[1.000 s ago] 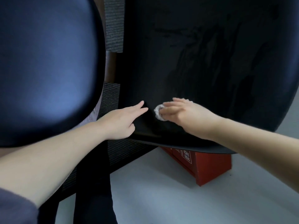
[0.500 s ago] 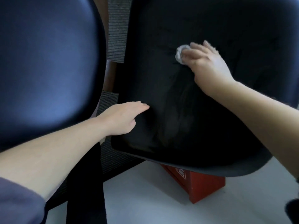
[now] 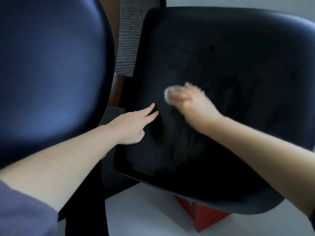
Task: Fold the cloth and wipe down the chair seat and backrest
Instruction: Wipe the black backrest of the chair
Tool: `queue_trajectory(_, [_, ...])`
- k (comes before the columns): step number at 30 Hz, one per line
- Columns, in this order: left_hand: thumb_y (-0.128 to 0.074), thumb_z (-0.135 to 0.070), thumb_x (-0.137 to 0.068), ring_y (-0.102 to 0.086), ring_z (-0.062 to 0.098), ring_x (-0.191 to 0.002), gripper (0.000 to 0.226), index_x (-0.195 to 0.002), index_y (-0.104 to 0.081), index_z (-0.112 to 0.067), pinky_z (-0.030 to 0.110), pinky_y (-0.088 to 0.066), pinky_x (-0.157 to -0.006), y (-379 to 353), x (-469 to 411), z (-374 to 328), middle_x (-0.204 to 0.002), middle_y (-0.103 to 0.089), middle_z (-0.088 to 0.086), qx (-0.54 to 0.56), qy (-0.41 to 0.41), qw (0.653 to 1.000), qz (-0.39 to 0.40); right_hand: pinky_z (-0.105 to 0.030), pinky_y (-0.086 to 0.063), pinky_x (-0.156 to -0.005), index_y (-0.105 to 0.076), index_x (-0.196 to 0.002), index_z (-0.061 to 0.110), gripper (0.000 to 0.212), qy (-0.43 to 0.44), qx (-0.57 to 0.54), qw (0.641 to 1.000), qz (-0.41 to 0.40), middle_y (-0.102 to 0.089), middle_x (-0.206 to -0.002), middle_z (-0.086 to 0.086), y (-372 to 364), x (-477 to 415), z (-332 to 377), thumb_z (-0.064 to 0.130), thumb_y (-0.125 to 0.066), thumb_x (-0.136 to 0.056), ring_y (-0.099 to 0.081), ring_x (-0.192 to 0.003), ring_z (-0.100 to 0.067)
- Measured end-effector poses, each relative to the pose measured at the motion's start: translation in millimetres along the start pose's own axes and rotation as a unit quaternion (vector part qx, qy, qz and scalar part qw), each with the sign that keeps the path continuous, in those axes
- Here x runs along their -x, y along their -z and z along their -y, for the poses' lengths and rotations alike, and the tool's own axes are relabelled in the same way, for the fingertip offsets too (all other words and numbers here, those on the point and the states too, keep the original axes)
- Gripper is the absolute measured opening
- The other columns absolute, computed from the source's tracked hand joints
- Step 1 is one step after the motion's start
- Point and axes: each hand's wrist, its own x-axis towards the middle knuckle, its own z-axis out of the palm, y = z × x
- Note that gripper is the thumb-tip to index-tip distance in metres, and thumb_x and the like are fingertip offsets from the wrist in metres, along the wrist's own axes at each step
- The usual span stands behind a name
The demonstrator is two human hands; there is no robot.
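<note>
A: Where's the cloth?
B: Bunched at the fingertips of the right hand, mid chair seat (blurred; grip unclear). Left hand lies flat just beside, nearer the backrest.

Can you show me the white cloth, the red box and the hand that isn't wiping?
white cloth [image 3: 167,93]: head view, on the crumpled end that shows.
red box [image 3: 204,217]: head view, on its visible red side.
left hand [image 3: 134,124]: head view, on the back of the hand.
</note>
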Motion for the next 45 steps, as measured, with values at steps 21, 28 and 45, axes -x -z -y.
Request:
queue_trajectory(21, [-0.041,-0.010,-0.089,-0.032,0.029,-0.143,0.082,-0.157,-0.001,-0.032,0.030,-0.027,-0.115,-0.2,-1.8,53.2,-0.164,0.013,-0.003,-0.053,0.015,0.995,0.078,-0.061,-0.030,-0.107,-0.069,-0.110,0.000,0.032,0.030,0.043,0.998,0.026,-0.065,-0.119,-0.019,-34.0,-64.1,-5.0,-0.001,-0.060,-0.080,-0.059,-0.113,-0.044])
queue_trajectory(28, [-0.050,-0.032,-0.096,0.023,0.039,-0.146,0.084,-0.156,0.007,-0.018,0.068,0.000,-0.112,19.3,3.0,98.0,-0.159,0.025,0.018,-0.308,0.204,0.922,0.114,-0.052,-0.019,-0.114,-0.060,-0.123,-0.004,0.041,-0.082,0.108,0.991,-0.017,-0.058,-0.129,-0.019,-13.3,-133.9,-36.0,-0.001,-0.038,-0.088,-0.046,-0.129,-0.039])
queue_trajectory(45, [-0.053,-0.026,-0.096,0.029,0.040,-0.144,0.093,-0.153,0.019,-0.017,0.074,-0.004,-0.109,25.7,23.3,148.7,-0.153,0.037,0.019,-0.332,0.285,0.888,0.143,-0.060,-0.019,-0.108,-0.069,-0.113,0.003,0.040,0.136,0.085,0.972,0.169,-0.063,-0.124,-0.015,-90.1,-153.5,23.5,0.007,-0.040,-0.086,-0.057,-0.119,-0.037])
